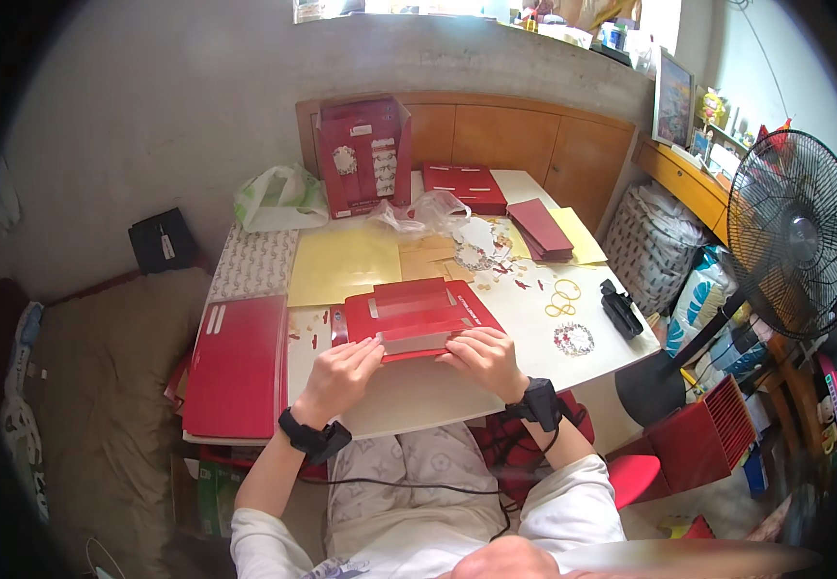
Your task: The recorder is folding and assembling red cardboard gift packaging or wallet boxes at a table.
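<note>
A red cardboard piece [435, 307], partly folded, lies on the white table in front of me. Its near flap stands up, and the pale inner side shows. My left hand [346, 370] is closed on the left part of the near edge, fingers pressed together on top. At the right part of that edge my right hand [484, 359] grips the same flap, its thumb hidden from view. Small red and gold bits lie around the cardboard. To the left rests a stack of flat red cardboard sheets [237, 372].
Behind are yellow sheets [346, 268], a clear plastic bag [430, 210], an upright red box [361, 159] and dark red folded cards [540, 230]. On the right lie rubber bands [561, 299], a wreath-shaped piece [573, 338] and a black object [621, 311]. A fan [797, 227] stands beyond.
</note>
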`<action>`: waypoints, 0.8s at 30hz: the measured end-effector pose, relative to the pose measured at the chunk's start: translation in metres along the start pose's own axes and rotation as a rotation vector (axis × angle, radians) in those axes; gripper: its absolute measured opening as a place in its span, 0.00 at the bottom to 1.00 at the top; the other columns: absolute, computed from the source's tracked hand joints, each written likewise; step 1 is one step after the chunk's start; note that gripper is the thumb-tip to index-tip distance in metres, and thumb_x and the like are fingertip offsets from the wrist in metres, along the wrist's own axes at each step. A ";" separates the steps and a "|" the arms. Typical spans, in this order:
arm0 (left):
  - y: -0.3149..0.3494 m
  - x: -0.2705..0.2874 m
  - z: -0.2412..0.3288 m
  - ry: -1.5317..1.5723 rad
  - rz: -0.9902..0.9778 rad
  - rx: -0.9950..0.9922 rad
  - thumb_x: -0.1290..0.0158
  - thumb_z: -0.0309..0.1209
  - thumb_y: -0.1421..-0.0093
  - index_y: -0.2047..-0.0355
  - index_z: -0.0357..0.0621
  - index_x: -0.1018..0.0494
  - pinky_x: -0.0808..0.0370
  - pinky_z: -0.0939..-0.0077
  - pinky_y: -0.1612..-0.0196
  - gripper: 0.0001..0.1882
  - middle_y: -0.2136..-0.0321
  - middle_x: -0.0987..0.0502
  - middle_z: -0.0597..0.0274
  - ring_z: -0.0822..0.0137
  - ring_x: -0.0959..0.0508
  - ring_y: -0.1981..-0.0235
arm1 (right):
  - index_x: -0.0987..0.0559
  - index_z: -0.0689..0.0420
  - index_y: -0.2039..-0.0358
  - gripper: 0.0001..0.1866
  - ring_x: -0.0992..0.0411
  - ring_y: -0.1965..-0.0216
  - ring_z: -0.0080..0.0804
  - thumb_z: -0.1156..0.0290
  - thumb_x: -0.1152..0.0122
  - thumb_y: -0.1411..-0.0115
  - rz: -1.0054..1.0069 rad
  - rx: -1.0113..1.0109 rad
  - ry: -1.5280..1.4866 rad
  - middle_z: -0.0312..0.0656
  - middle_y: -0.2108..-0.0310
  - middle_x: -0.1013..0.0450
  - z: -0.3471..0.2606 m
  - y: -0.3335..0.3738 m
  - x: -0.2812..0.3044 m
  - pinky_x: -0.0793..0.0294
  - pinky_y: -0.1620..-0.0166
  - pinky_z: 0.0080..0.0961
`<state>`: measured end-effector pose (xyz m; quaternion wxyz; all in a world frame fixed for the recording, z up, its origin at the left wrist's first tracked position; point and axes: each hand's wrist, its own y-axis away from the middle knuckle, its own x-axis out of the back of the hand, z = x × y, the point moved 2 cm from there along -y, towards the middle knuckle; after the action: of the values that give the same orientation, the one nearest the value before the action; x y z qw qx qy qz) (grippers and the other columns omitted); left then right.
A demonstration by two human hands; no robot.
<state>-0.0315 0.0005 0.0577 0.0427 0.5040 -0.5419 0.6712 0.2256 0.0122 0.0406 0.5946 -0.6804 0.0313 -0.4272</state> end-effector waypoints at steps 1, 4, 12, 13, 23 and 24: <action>0.001 0.000 0.000 -0.001 0.000 -0.001 0.42 0.25 0.45 0.63 0.34 0.22 0.19 0.67 0.55 0.10 0.60 0.17 0.50 0.59 0.17 0.56 | 0.20 0.58 0.66 0.09 0.20 0.64 0.34 0.72 0.33 0.48 0.002 0.000 0.001 0.40 0.68 0.20 -0.001 0.000 0.001 0.20 0.59 0.30; 0.003 -0.001 0.000 0.005 0.019 -0.015 0.40 0.27 0.46 0.64 0.36 0.20 0.18 0.67 0.56 0.10 0.62 0.17 0.51 0.59 0.16 0.58 | 0.20 0.57 0.66 0.08 0.20 0.63 0.34 0.72 0.34 0.47 -0.028 0.004 0.013 0.39 0.67 0.20 0.000 0.000 0.004 0.20 0.58 0.31; 0.003 0.002 -0.001 0.010 0.026 -0.011 0.39 0.28 0.47 0.64 0.38 0.21 0.18 0.68 0.58 0.11 0.62 0.16 0.54 0.60 0.16 0.59 | 0.20 0.57 0.63 0.10 0.20 0.62 0.32 0.74 0.37 0.48 -0.082 0.023 0.043 0.37 0.67 0.20 0.004 0.007 0.003 0.22 0.55 0.29; 0.002 0.002 0.000 0.009 0.026 -0.009 0.39 0.28 0.47 0.64 0.38 0.21 0.18 0.68 0.58 0.11 0.62 0.16 0.54 0.60 0.16 0.59 | 0.20 0.57 0.63 0.10 0.20 0.62 0.32 0.74 0.37 0.48 -0.082 0.024 0.042 0.37 0.67 0.20 0.004 0.007 0.005 0.22 0.55 0.29; 0.001 0.004 0.002 0.019 0.049 -0.023 0.39 0.26 0.49 0.64 0.38 0.20 0.18 0.66 0.57 0.11 0.62 0.16 0.55 0.59 0.16 0.60 | 0.21 0.54 0.69 0.08 0.20 0.65 0.30 0.67 0.31 0.47 -0.045 -0.018 0.153 0.34 0.70 0.20 0.011 0.016 0.019 0.21 0.60 0.27; 0.001 0.005 0.002 0.024 0.046 -0.025 0.39 0.26 0.48 0.64 0.38 0.20 0.18 0.67 0.57 0.11 0.63 0.16 0.55 0.60 0.16 0.60 | 0.21 0.54 0.69 0.08 0.20 0.64 0.31 0.66 0.31 0.47 -0.054 -0.024 0.152 0.34 0.70 0.20 0.012 0.017 0.020 0.21 0.60 0.28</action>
<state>-0.0333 -0.0038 0.0603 0.0398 0.4827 -0.5612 0.6711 0.2536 0.0051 0.0380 0.5708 -0.6536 0.0632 -0.4930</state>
